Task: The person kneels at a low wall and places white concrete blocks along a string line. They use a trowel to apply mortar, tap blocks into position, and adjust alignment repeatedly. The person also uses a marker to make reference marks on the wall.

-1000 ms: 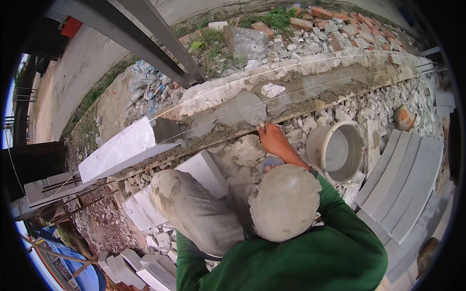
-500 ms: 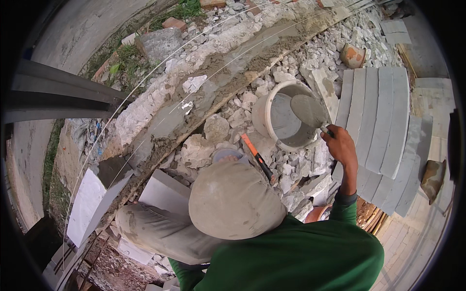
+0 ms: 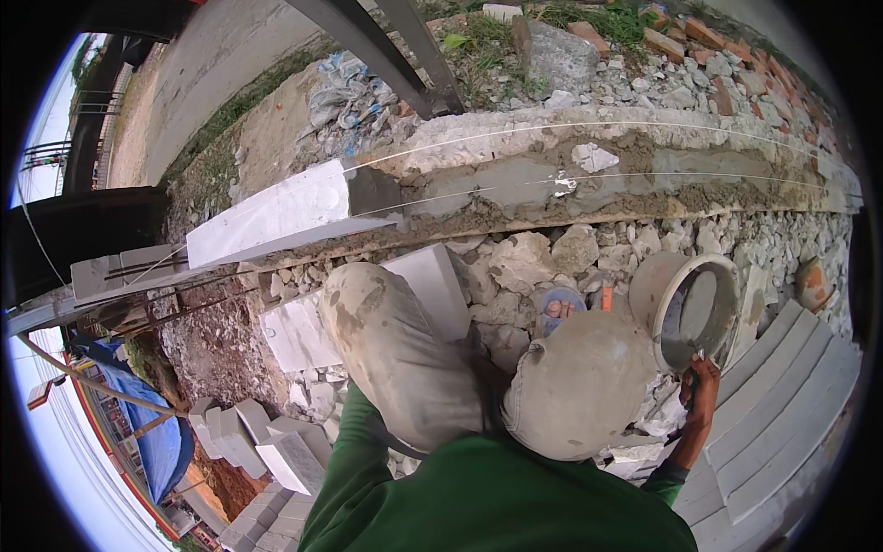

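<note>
My right hand is closed round the handle of a trowel at the near rim of a round bucket. The trowel's blade lies inside the bucket, over grey wet mortar. My left hand is out of sight; only its green sleeve shows beside my left knee. Ahead, a strip of grey mortar runs along the low wall, with a pale chunk on it. At the strip's left end sits a long white block.
Two thin strings run above the mortar strip. An orange tool end shows beside my slippered foot. White blocks lie by my knees, grey slabs are stacked at right, and rubble lies below the wall. A metal post stands beyond.
The view has swung left, bringing the whole white block and more blocks at left into sight. My right hand still grips the trowel at the bucket; most of the orange tool is now hidden by my knee.
</note>
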A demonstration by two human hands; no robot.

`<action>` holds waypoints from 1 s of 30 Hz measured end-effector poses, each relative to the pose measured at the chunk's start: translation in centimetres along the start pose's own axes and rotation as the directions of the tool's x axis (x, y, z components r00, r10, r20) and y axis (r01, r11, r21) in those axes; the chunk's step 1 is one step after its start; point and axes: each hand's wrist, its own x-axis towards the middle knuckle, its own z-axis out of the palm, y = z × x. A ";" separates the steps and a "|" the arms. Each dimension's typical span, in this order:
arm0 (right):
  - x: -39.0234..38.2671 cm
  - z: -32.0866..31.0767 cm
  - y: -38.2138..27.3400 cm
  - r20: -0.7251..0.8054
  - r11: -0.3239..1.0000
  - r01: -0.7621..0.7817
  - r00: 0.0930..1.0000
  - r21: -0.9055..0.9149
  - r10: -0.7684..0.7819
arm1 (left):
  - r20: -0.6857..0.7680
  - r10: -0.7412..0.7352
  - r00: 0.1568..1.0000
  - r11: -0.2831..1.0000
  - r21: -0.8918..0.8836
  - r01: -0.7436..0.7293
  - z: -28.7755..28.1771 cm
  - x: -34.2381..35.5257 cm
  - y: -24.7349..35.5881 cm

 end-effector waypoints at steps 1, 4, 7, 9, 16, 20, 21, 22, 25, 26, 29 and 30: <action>-1.3 -0.1 -0.5 -0.009 0.999 0.043 0.999 -0.011 -0.044 | 0.001 -0.005 1.000 1.000 -0.002 0.005 0.1 0.2 0.1; -4.0 0.9 -3.3 -0.074 0.982 0.153 0.984 -0.114 -0.162 | 0.015 -0.007 1.000 1.000 -0.014 0.007 0.1 0.6 0.2; -5.5 4.1 -6.6 -0.003 0.957 0.200 0.979 -0.211 -0.205 | 0.023 -0.009 1.000 1.000 -0.024 0.009 0.2 0.8 0.3; -5.1 7.4 -8.7 0.165 0.940 0.233 0.967 -0.250 -0.196 | 0.031 -0.007 0.999 1.000 -0.027 0.008 0.3 1.1 0.2; 1.1 30.1 -8.8 0.644 0.530 0.747 0.642 -0.401 -0.417 | 0.100 0.003 0.995 0.999 -0.036 0.000 0.3 1.8 0.3; 1.8 39.8 -6.9 0.691 0.136 0.937 0.330 -0.321 -0.643 | 0.120 0.031 0.992 0.999 -0.022 -0.029 0.7 2.5 0.3; 2.2 40.8 -7.1 0.694 0.120 0.934 0.332 -0.336 -0.639 | 0.055 0.067 0.996 0.997 -0.036 -0.065 0.9 2.8 0.1; 2.5 41.0 -7.1 0.688 0.161 0.927 0.360 -0.338 -0.630 | 0.009 0.097 0.995 0.995 -0.034 -0.097 1.1 3.1 -0.1; 3.0 40.7 -7.1 0.694 0.333 0.889 0.454 -0.314 -0.558 | -0.011 0.113 0.994 0.992 -0.053 -0.113 1.1 2.8 -0.6; 3.0 40.8 -7.1 0.709 0.416 0.863 0.482 -0.285 -0.515 | -0.010 0.120 0.993 0.990 -0.074 -0.120 1.1 2.6 -0.6; 3.2 40.4 -6.7 0.709 0.630 0.750 0.555 -0.199 -0.436 | 0.017 -0.035 0.999 0.992 -0.122 0.037 0.9 1.6 0.7; 2.8 40.3 -6.3 0.644 0.645 0.751 0.563 -0.139 -0.518 | -0.025 0.115 0.993 0.990 -0.084 -0.117 0.4 2.0 0.9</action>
